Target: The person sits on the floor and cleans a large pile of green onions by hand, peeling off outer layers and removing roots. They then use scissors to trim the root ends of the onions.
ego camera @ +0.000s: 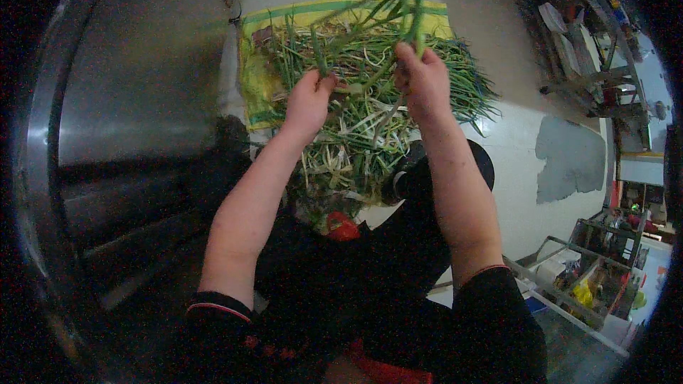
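Observation:
In the head view my left hand [310,97] is closed on green scallion leaves, with stalks between its thumb and fingers. My right hand [424,77] grips the green stalks of a scallion [416,16], whose blurred leaves rise to the top edge of the picture. Both hands are above a heap of scallions [464,74] spread on a yellow woven sack [256,90] with green stripes. Nearer my body, below the hands, lie loose pale leaves and trimmings [341,162]. Whether one stalk runs between both hands is unclear.
A shiny metal surface [133,90] stands along the left. Near my feet lies a red object [342,225]. At the right are a metal rack [608,80] and a shelf cart [592,277] with a yellow bag. A grey patch [568,160] marks the pale floor.

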{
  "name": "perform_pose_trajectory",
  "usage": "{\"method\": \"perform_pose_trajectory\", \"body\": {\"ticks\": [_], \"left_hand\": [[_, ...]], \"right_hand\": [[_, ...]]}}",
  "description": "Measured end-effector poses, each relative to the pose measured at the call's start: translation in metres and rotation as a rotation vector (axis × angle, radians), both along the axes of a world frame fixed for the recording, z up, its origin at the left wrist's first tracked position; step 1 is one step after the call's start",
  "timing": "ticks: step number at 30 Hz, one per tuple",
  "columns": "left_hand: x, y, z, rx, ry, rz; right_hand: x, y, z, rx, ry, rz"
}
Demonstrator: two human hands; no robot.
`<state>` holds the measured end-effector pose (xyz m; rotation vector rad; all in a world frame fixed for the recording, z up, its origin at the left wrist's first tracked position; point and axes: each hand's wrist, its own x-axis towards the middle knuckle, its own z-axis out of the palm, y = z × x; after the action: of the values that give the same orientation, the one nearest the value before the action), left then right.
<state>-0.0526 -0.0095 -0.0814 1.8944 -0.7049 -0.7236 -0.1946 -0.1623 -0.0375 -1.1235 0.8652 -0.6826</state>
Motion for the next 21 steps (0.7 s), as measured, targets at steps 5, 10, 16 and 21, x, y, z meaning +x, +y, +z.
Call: {"method": "perform_pose_trajectory", "body": {"ticks": [5, 10, 16, 21], "left_hand": [[-0.005, -0.002, -0.127, 0.133, -0.132, -0.050], [-0.032, 0.007, -0.148, 0.164, -0.087, -0.160], [-0.007, 0.063, -0.280, 0.475, -0.395, -0.380], [-0.034, 0.065, -0.268, 0.849, -0.425, -0.844]], "right_hand": [[-0.019, -0.028, 0.021, -0.040, -0.170, -0.100], [-0.040, -0.042, 0.022, -0.164, -0.103, -0.170], [-0.050, -0.050, 0.049, -0.228, -0.243, -0.242], [-0.083, -0.074, 0.043, -0.245, -0.314, -0.347]]}}
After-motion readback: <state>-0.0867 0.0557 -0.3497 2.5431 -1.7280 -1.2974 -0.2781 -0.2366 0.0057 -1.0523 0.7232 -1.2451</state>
